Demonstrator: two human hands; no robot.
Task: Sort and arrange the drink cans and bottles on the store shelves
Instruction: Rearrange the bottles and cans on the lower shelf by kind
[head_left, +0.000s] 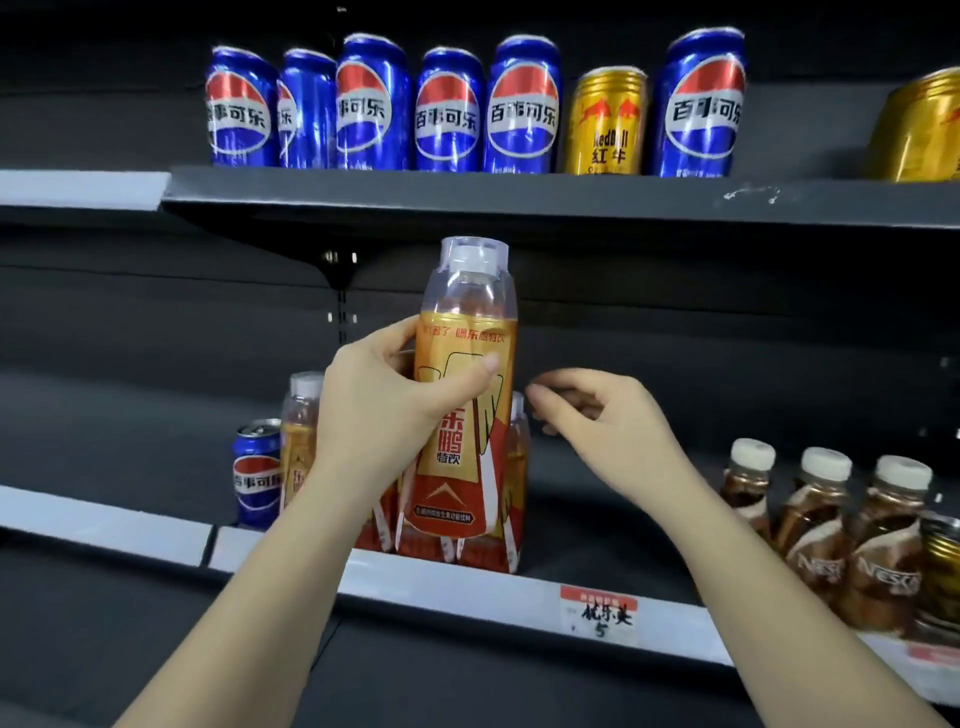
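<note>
Orange bottle (464, 395) gripped in left hand (384, 410), right hand (608, 426) beside

This is a shop: dark metal shelves (519, 195) carry rows of blue cola cans (522, 104), gold energy-drink cans (605, 122) and coffee bottles (815, 525), and a handwritten price tag (600, 613) sits on the lower shelf's front edge.

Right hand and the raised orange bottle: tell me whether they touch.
Apart. The head view shows dark shelf backing between the right hand's loosely curled fingertips and the orange bottle, which only the left hand grips.
</note>
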